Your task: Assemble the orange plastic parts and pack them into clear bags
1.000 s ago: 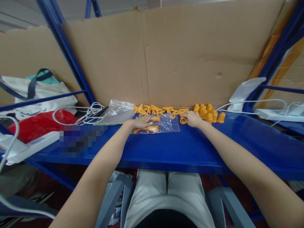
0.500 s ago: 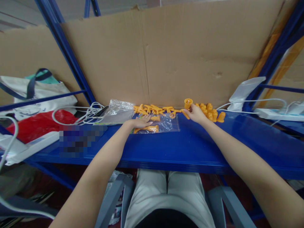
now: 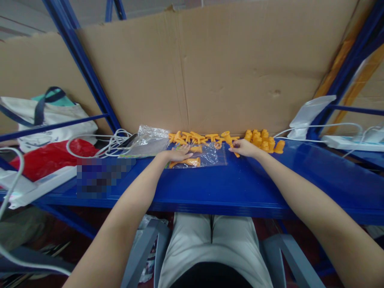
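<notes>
My left hand (image 3: pixel 181 153) lies flat with its fingers spread on a clear plastic bag (image 3: pixel 211 159). Inside that bag are orange plastic parts (image 3: pixel 192 162) with flared ends. Between the fingers of my right hand (image 3: pixel 243 148) is an orange plastic part with a cup-shaped end (image 3: pixel 225 136), tilted up and to the left, its thin end pointing down toward the table. Left of it, along the cardboard, lies a row of orange branched parts (image 3: pixel 196 138). To the right of my right hand stands a cluster of orange cup-shaped parts (image 3: pixel 264 141).
More clear plastic bags (image 3: pixel 147 142) lie left of my left hand, near coiled white cables (image 3: pixel 115 142). A red bag (image 3: pixel 66 154) and a white power strip (image 3: pixel 45 186) are at far left. Cardboard (image 3: pixel 225 68) closes off the back of the blue table (image 3: pixel 216 192).
The orange cup-ended part in my right hand has tipped and lowered to the left; its mouth stood upright and higher before. My left hand has stayed on the bag.
</notes>
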